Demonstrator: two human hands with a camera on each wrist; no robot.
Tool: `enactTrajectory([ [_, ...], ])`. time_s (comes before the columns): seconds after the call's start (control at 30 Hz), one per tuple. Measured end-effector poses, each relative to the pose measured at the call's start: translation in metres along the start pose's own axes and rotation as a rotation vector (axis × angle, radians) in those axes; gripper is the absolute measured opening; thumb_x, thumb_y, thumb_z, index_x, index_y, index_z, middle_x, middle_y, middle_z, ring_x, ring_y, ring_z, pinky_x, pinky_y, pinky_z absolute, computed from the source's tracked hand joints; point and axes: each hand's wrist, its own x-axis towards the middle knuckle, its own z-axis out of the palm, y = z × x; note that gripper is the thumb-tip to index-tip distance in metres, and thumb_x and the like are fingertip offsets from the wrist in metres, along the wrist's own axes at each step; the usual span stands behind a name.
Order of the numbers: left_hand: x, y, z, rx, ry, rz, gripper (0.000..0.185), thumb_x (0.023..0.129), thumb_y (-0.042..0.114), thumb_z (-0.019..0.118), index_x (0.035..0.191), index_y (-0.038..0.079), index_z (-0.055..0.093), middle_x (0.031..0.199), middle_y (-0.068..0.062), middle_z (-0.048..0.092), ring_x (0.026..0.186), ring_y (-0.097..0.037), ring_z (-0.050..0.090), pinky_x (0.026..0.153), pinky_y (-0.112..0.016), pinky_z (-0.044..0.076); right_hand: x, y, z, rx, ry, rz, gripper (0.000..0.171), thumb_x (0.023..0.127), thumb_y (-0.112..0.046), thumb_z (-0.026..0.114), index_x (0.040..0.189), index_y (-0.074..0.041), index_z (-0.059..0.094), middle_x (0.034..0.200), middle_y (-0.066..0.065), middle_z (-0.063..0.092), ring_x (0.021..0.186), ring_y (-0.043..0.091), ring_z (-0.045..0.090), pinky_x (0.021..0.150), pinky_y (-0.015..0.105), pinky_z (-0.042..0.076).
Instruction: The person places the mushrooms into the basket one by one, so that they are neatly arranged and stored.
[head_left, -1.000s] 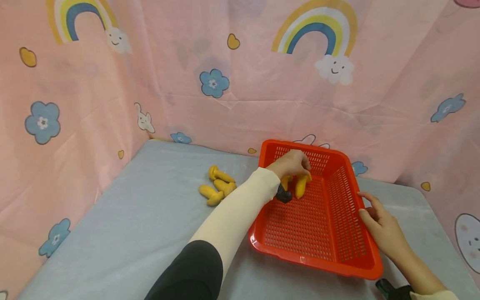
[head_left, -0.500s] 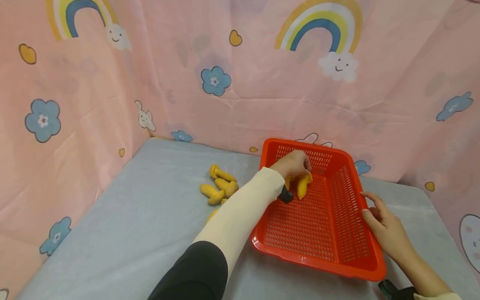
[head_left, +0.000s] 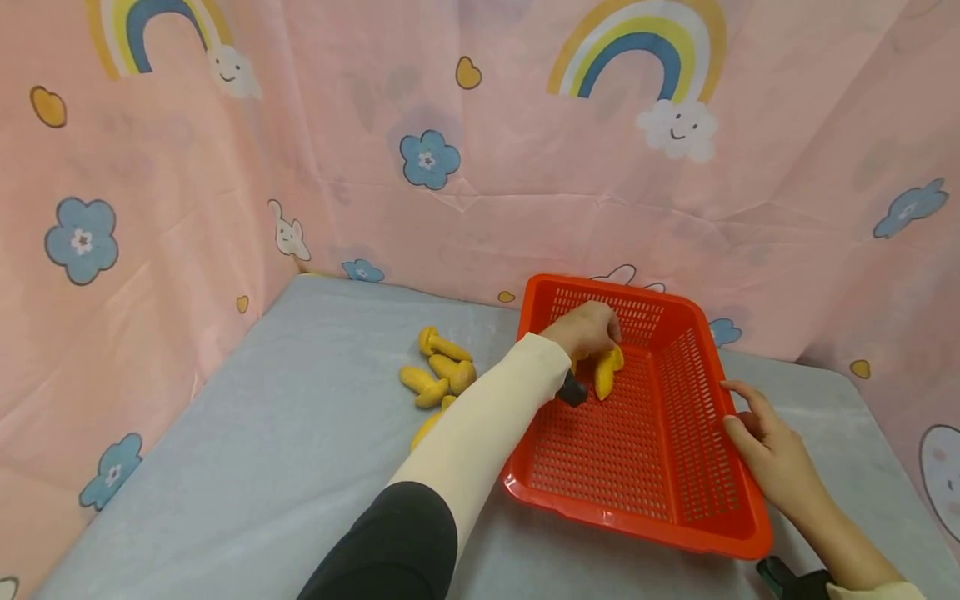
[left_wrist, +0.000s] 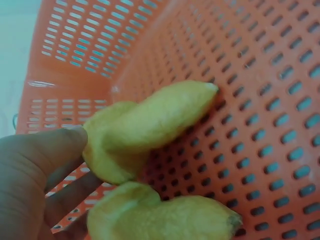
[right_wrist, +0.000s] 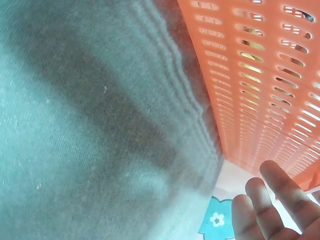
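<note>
Two yellow toy pieces are gripped together in the left hand, inside the red basket near its far left corner; in the left wrist view the thumb and fingers curl around their thick ends, and the narrow ends point across the perforated floor. The basket sits toward the table's far right corner, its back rim close to the pink cloth backdrop. The right hand lies just outside the basket's right wall, fingers straight and loose, grasping nothing; whether it touches the rim cannot be told.

Left of the basket, a cluster of yellow pieces lies on the grey table, near the far edge. The table's left and near parts offer wide room. The backdrop hems in the left, far and right edges. No readable writing or labels show anywhere.
</note>
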Motion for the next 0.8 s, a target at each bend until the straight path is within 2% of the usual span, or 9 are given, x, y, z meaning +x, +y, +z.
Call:
enactTrajectory([
  [0.2, 0.002, 0.001, -0.006, 0.09, -0.02, 0.089, 0.007, 0.091, 0.021, 0.067, 0.096, 0.017, 0.07, 0.095, 0.006, 0.065, 0.083, -0.009, 0.059, 0.071, -0.019, 0.05, 0.0, 0.0, 0.002, -0.001, -0.004, 0.002, 0.048, 0.103, -0.023, 0.04, 0.149, -0.012, 0.028, 0.104, 0.029, 0.062, 0.059, 0.001, 0.06, 0.05, 0.026, 0.052],
  [0.37, -0.004, 0.003, -0.014, 0.068, 0.003, 0.109, 0.011, 0.091, 0.025, 0.067, 0.099, 0.019, 0.07, 0.099, 0.008, 0.065, 0.089, -0.006, 0.058, 0.077, -0.016, 0.048, 0.001, 0.0, 0.002, -0.012, -0.011, -0.004, 0.048, 0.103, -0.023, 0.04, 0.148, -0.012, 0.028, 0.103, 0.029, 0.063, 0.059, 0.001, 0.059, 0.05, 0.025, 0.051],
  [0.43, -0.008, 0.003, -0.019, 0.01, 0.014, 0.114, 0.011, 0.09, 0.026, 0.068, 0.099, 0.02, 0.07, 0.1, 0.008, 0.065, 0.091, -0.006, 0.058, 0.077, -0.016, 0.049, 0.001, 0.0, 0.001, -0.02, -0.01, -0.004, 0.048, 0.103, -0.024, 0.04, 0.148, -0.011, 0.029, 0.102, 0.029, 0.063, 0.058, 0.001, 0.059, 0.05, 0.025, 0.05],
  [0.6, -0.022, -0.001, -0.033, -0.075, 0.012, 0.194, 0.013, 0.091, 0.027, 0.067, 0.1, 0.019, 0.071, 0.101, 0.008, 0.068, 0.094, -0.005, 0.06, 0.076, -0.015, 0.049, 0.002, 0.0, 0.0, -0.031, -0.017, 0.003, 0.048, 0.103, -0.024, 0.04, 0.148, -0.011, 0.028, 0.102, 0.029, 0.062, 0.058, 0.001, 0.058, 0.05, 0.024, 0.05],
  [0.8, -0.046, -0.004, -0.05, -0.047, -0.005, 0.295, 0.019, 0.092, 0.03, 0.065, 0.106, 0.018, 0.07, 0.107, 0.008, 0.068, 0.1, -0.003, 0.06, 0.083, -0.014, 0.047, 0.002, 0.0, 0.001, -0.024, -0.018, 0.015, 0.049, 0.103, -0.025, 0.04, 0.149, -0.012, 0.028, 0.104, 0.031, 0.062, 0.06, 0.0, 0.058, 0.051, 0.024, 0.051],
])
